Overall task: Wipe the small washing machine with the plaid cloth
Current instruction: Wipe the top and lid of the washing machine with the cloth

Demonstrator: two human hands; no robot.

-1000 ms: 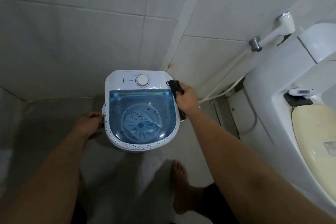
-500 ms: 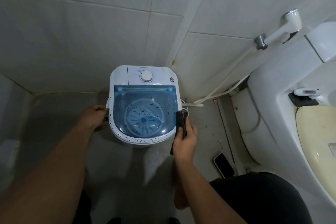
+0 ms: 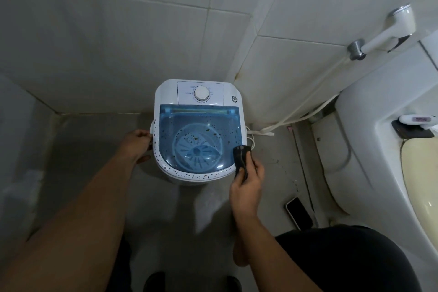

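The small washing machine [image 3: 166, 92] stands on the floor in the tiled corner. It is white with a clear blue lid [image 3: 201, 125] and a round dial; dark specks cover the lid and the front rim. My right hand [image 3: 246, 182] grips a dark folded cloth [image 3: 241, 157] and presses it against the machine's right front edge. My left hand [image 3: 137, 146] holds the machine's left side, fingers curled at its rim.
A white toilet [image 3: 369, 149] fills the right side, with a spray hose [image 3: 388, 31] on the wall above it. A phone [image 3: 299, 216] lies on the floor beside the toilet base. My bare foot [image 3: 240, 255] stands in front of the machine.
My right hand has drawn the cloth from the machine's back right corner down its right side to the front right edge. The left hand stays on the left side.
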